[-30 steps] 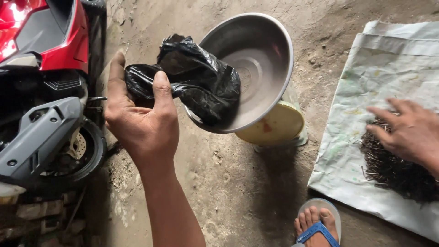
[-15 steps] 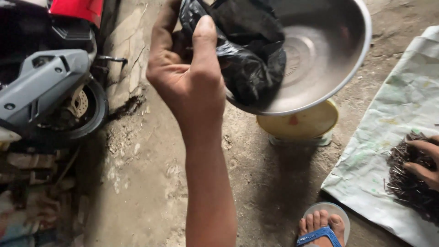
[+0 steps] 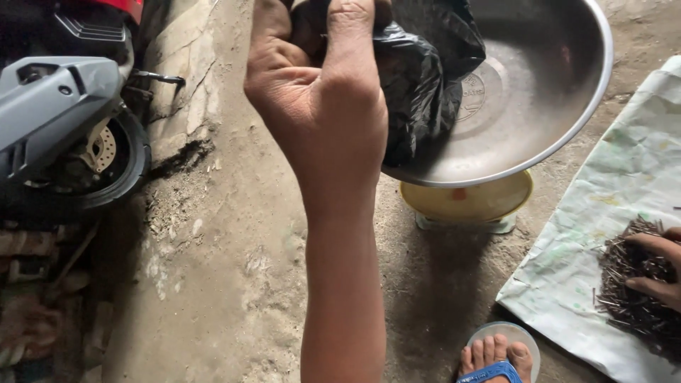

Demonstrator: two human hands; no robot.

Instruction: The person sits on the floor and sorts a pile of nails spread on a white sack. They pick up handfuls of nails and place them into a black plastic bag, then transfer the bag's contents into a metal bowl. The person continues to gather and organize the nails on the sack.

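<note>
My left hand [image 3: 323, 106] is raised in front of me and grips a crumpled black plastic bag [image 3: 425, 78] together with the rim of a tilted round steel bowl [image 3: 539, 92]. The bowl's inside looks bare and faces me. Far right, my right hand [image 3: 656, 266] rests with bent fingers on a heap of dark thin nails [image 3: 635, 291]. That heap lies on a pale sheet [image 3: 610, 206] spread over the ground.
A yellow weighing scale [image 3: 464, 202] stands on the concrete floor under the bowl. A parked scooter with a grey panel and wheel [image 3: 71, 135] fills the left side. My foot in a blue sandal [image 3: 496, 358] is at the bottom.
The view has swung left and closer. My left hand with bag and bowl now sits higher and larger in frame; my right hand on the nails has slid to the right edge.
</note>
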